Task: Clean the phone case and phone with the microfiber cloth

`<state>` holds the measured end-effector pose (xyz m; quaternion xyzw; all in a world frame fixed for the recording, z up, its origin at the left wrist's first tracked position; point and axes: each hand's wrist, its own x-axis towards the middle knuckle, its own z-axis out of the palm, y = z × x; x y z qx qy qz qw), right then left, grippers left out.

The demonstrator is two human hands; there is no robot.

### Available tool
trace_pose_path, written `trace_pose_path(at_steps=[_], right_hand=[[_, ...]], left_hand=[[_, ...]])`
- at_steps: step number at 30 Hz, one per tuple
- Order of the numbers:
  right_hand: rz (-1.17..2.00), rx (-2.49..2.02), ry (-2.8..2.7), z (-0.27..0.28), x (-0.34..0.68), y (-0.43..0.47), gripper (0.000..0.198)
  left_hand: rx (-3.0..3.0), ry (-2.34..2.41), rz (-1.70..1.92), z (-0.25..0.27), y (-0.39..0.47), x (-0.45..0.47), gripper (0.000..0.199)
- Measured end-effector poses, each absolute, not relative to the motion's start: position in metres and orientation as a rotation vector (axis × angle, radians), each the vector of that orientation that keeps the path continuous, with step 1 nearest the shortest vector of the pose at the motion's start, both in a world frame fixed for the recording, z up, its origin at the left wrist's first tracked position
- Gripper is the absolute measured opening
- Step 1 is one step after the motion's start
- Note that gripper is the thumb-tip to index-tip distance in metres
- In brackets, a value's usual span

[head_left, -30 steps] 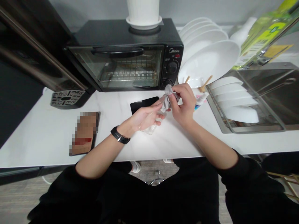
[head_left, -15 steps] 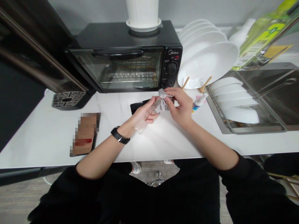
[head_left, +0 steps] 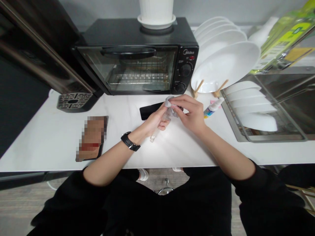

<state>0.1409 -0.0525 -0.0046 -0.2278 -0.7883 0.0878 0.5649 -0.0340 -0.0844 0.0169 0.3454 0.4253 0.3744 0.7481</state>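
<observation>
My left hand (head_left: 157, 122) is closed around a clear, see-through phone case (head_left: 154, 134), whose lower end sticks out below the fingers. Pinched in my right hand (head_left: 192, 113) is a thin, crumpled whitish wipe (head_left: 168, 102), pressed against the upper end of the case. Fingers cover much of both. Just behind my hands a black phone (head_left: 147, 111) lies flat on the white counter (head_left: 123, 131), partly hidden. To the right of my right hand, a small spray bottle (head_left: 213, 108) with a white top lies tilted, a bit of pink beside it.
A black toaster oven (head_left: 137, 68) stands behind, with a white pot (head_left: 157, 13) on top. White plates (head_left: 226, 65) lean in a wooden rack at right, near bowls (head_left: 257, 121) in the sink rack. A blurred-out flat object (head_left: 91, 137) lies left, near a drip tray (head_left: 73, 101).
The view has shifted slightly. The phone case has turned in my left hand, so its lower end looks narrower, and the wipe has moved a little along its upper edge.
</observation>
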Motion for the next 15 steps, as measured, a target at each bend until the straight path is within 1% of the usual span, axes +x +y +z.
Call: trace_pose_path(at_steps=[2,5,6,8,10,15], right_hand=[[0.206,-0.477,-1.89,-0.004,0.138,-0.057,0.018],[0.198,-0.375,-1.922,-0.005,0.131,-0.067,0.021],[0.193,-0.34,-1.931,-0.005,0.129,-0.071,0.022],[0.191,-0.263,-1.951,-0.006,0.123,-0.079,0.023],[0.217,-0.183,-1.976,-0.007,0.117,-0.088,0.024],[0.234,-0.059,-2.009,-0.006,0.106,-0.104,0.021]], left_hand=[[0.705,0.926,0.841,0.015,-0.084,-0.034,0.026],[0.696,0.857,0.913,0.007,-0.081,-0.034,0.009],[0.718,0.813,0.955,0.004,-0.081,-0.034,0.007],[0.765,0.713,1.029,-0.002,-0.079,-0.034,0.016],[0.814,0.718,1.053,-0.002,-0.08,-0.035,0.027],[1.05,1.006,0.975,0.019,-0.09,-0.036,0.036]])
